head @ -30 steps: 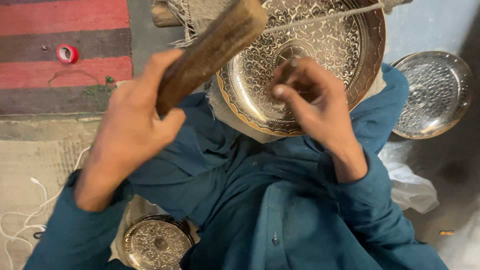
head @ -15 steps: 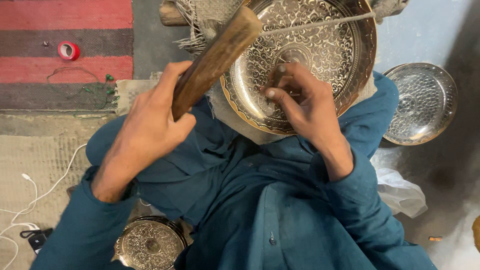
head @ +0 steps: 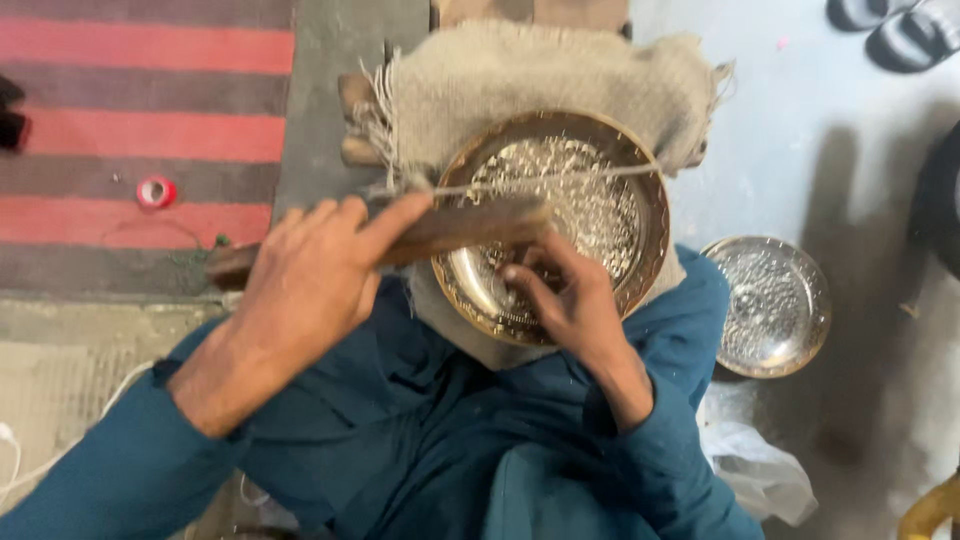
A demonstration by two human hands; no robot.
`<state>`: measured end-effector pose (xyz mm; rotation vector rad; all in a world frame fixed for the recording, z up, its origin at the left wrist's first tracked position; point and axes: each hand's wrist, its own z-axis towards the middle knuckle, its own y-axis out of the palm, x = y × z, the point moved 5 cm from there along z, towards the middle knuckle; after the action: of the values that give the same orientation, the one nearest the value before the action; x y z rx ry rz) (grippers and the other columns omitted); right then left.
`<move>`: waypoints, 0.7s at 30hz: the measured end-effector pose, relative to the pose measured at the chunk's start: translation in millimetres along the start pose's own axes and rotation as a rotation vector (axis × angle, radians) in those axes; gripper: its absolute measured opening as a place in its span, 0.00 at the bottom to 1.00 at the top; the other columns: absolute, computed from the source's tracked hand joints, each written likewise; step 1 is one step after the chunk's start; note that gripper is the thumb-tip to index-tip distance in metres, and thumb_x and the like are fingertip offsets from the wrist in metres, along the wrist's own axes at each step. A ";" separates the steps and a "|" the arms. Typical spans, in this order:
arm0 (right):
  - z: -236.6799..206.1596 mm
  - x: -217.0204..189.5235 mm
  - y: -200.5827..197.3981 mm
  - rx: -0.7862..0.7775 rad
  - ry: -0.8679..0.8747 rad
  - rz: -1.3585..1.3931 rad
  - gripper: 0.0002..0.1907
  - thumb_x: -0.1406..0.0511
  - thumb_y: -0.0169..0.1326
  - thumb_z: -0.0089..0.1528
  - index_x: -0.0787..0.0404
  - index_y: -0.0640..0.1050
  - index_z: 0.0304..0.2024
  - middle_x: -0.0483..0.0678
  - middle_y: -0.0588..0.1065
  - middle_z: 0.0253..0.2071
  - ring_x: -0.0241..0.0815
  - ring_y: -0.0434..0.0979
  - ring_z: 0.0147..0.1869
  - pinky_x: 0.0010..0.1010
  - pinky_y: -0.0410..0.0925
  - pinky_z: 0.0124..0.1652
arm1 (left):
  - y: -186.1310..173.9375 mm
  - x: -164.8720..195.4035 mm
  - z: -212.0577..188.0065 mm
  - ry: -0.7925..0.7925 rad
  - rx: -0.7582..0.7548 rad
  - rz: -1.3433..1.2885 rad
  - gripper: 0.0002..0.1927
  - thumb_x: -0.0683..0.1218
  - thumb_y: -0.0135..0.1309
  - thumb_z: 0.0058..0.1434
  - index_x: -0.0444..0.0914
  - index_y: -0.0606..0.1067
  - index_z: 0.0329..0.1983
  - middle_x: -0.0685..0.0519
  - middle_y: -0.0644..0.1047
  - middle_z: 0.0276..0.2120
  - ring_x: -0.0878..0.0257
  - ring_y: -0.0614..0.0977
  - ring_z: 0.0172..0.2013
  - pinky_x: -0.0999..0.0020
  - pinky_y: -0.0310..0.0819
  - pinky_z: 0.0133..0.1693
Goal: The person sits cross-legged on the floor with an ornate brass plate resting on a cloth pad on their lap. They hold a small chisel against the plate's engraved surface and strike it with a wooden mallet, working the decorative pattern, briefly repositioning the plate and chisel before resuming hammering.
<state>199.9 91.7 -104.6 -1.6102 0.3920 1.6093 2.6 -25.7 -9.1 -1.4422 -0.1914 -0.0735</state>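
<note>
A round engraved brass plate (head: pixel 610 215) rests on a burlap-covered block (head: pixel 540 70) in front of my lap. My left hand (head: pixel 315 280) grips a long brown wooden mallet (head: pixel 470 225) that lies level across the plate's near side. My right hand (head: pixel 565 300) sits on the plate's lower rim, its fingers pinched together as if around a small tool that I cannot make out under the mallet. A thin cord (head: pixel 560 178) stretches across the plate.
A smaller engraved silver-coloured plate (head: pixel 770 305) lies on the floor to the right. White plastic (head: pixel 750 465) is bunched by my right knee. A red-and-grey striped rug (head: pixel 140 120) with a small red tape roll (head: pixel 155 190) lies left. Sandals (head: pixel 890 25) sit top right.
The mallet has swung down from a raised, tilted position to lie level over the plate. The view has shifted, with the plate now lower in frame. My right hand stays on the plate.
</note>
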 end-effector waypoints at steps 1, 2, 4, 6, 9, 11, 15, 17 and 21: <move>-1.2 1.5 0.3 -0.002 -0.008 0.014 0.15 0.72 0.60 0.64 0.63 0.76 0.53 0.44 0.76 0.31 0.30 0.76 0.36 0.25 0.73 0.38 | 1.8 -0.1 -2.4 -0.008 -0.018 -0.053 0.39 0.39 0.57 0.54 0.49 0.63 0.71 0.45 0.75 0.37 0.44 0.79 0.41 0.49 0.70 0.42; -2.0 3.6 0.5 -0.002 -0.019 0.027 0.15 0.72 0.60 0.65 0.63 0.75 0.54 0.44 0.77 0.31 0.30 0.77 0.37 0.25 0.73 0.39 | 3.6 -1.3 -3.9 -0.014 -0.033 -0.104 0.40 0.39 0.57 0.53 0.47 0.62 0.71 0.44 0.75 0.37 0.43 0.78 0.40 0.49 0.69 0.41; -2.7 6.8 -0.2 0.002 -0.024 -0.056 0.13 0.72 0.61 0.64 0.64 0.77 0.51 0.45 0.77 0.30 0.31 0.76 0.35 0.25 0.71 0.37 | 4.0 -1.6 -6.5 -0.005 -0.027 -0.077 0.41 0.38 0.57 0.53 0.46 0.63 0.72 0.45 0.75 0.37 0.44 0.78 0.40 0.49 0.69 0.42; -4.2 8.0 0.4 -0.002 -0.005 -0.054 0.13 0.73 0.62 0.64 0.64 0.77 0.51 0.44 0.77 0.30 0.31 0.76 0.35 0.25 0.71 0.37 | 1.4 -0.4 -7.6 0.026 0.017 0.079 0.39 0.36 0.56 0.57 0.49 0.64 0.73 0.46 0.74 0.36 0.46 0.79 0.41 0.52 0.71 0.44; -2.0 6.4 0.9 -0.002 -0.002 -0.004 0.14 0.72 0.61 0.64 0.64 0.76 0.51 0.43 0.78 0.31 0.28 0.77 0.36 0.23 0.71 0.37 | 3.1 -3.5 -6.2 -0.026 -0.041 -0.230 0.42 0.38 0.58 0.54 0.43 0.62 0.74 0.43 0.73 0.37 0.44 0.77 0.38 0.50 0.70 0.41; -2.0 3.1 0.8 -0.007 -0.038 -0.072 0.13 0.73 0.63 0.64 0.64 0.77 0.50 0.44 0.78 0.31 0.29 0.76 0.36 0.24 0.69 0.37 | 1.3 -1.7 -6.1 0.016 -0.019 -0.007 0.40 0.36 0.57 0.58 0.47 0.61 0.74 0.45 0.73 0.35 0.46 0.78 0.38 0.51 0.72 0.43; -2.6 5.2 1.6 -0.017 -0.001 0.029 0.15 0.73 0.61 0.64 0.65 0.76 0.53 0.43 0.79 0.34 0.29 0.77 0.38 0.23 0.72 0.39 | -1.2 -2.7 -7.3 0.012 0.047 -0.303 0.40 0.37 0.58 0.54 0.42 0.62 0.72 0.43 0.74 0.40 0.41 0.78 0.43 0.49 0.71 0.42; -3.2 7.5 1.2 -0.022 0.027 -0.038 0.14 0.73 0.63 0.64 0.65 0.77 0.51 0.44 0.78 0.31 0.30 0.76 0.36 0.24 0.71 0.37 | -0.7 -0.9 -7.7 0.059 0.052 0.000 0.38 0.35 0.57 0.57 0.47 0.64 0.72 0.46 0.73 0.36 0.45 0.78 0.41 0.50 0.73 0.44; -3.2 3.6 1.2 -0.045 -0.056 0.021 0.15 0.74 0.60 0.66 0.65 0.76 0.55 0.44 0.80 0.37 0.30 0.79 0.41 0.24 0.72 0.41 | 1.4 -7.2 -6.6 -0.045 0.058 -0.461 0.37 0.36 0.55 0.57 0.42 0.62 0.71 0.45 0.73 0.45 0.45 0.77 0.44 0.53 0.71 0.43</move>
<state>201.8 89.7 -108.9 -1.5955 0.3464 1.6856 -3.6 -32.5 -12.6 -1.3195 -0.5564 -0.4088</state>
